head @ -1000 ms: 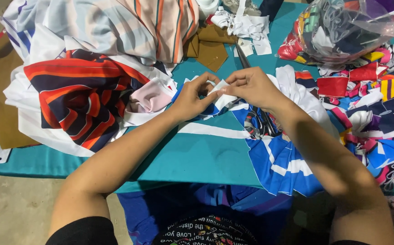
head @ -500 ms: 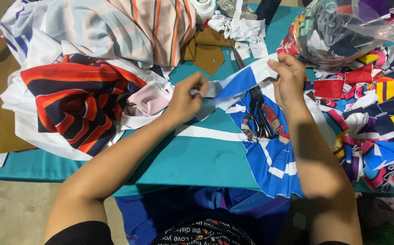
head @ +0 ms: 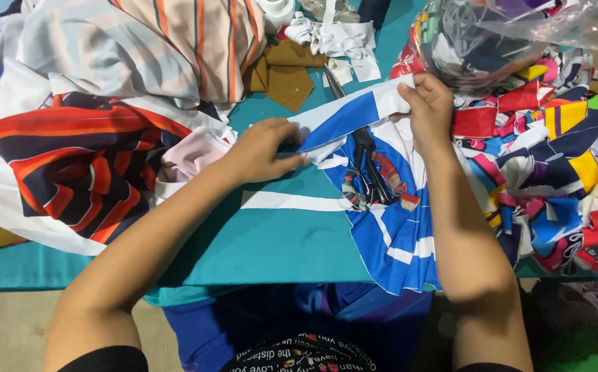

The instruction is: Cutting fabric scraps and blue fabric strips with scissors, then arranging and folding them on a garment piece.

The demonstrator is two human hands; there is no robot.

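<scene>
A blue and white fabric strip (head: 348,116) is stretched taut between my two hands above the teal-covered table (head: 264,248). My left hand (head: 266,148) pinches its near end at the table's middle. My right hand (head: 428,103) grips its white far end, up and to the right. Under the strip lie black scissors (head: 368,172) on a blue and white striped cloth (head: 399,238) that hangs over the table's front edge.
A heap of striped red, navy and white cloth (head: 71,172) fills the left. Many-coloured fabric pieces (head: 554,179) pile at the right under a clear plastic bag (head: 492,38). Brown cardboard pieces (head: 281,76) and white scraps (head: 337,38) lie at the back.
My hands were together on a small folded piece; they have drawn apart, the right hand moving up and right, pulling the strip out straight.
</scene>
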